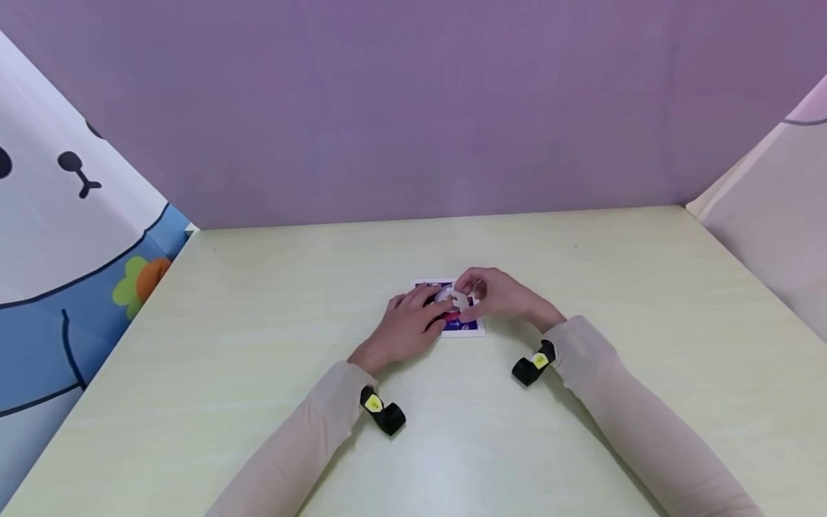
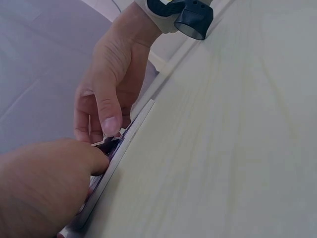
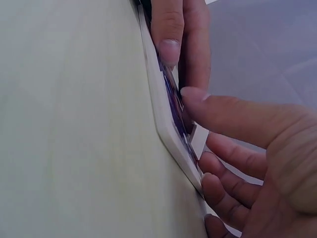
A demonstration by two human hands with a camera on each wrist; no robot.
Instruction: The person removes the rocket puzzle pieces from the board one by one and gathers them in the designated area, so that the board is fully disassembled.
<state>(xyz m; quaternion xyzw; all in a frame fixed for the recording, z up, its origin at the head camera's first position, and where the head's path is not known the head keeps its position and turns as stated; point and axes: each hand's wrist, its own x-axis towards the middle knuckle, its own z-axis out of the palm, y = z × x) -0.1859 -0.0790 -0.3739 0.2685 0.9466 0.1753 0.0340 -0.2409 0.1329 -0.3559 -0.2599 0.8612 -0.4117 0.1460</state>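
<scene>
A small jigsaw puzzle (image 1: 479, 332) with a white border and a purple picture lies flat on the table. My left hand (image 1: 408, 324) rests on its left side with the fingers spread over the picture. From the right, my right hand (image 1: 500, 294) pinches a pale puzzle piece (image 1: 460, 300) between thumb and fingers. In the right wrist view that piece (image 3: 199, 140) is tilted up from the puzzle's surface, and the left fingertips touch the board beyond it. Much of the picture is hidden under both hands.
The pale wooden table (image 1: 258, 345) stretches around the puzzle. A purple panel (image 1: 413, 115) stands along its back edge. Printed cloth with a cartoon figure (image 1: 58, 237) hangs at the left, a pale panel (image 1: 775, 215) at the right. Each wrist wears a black camera band (image 1: 388, 416).
</scene>
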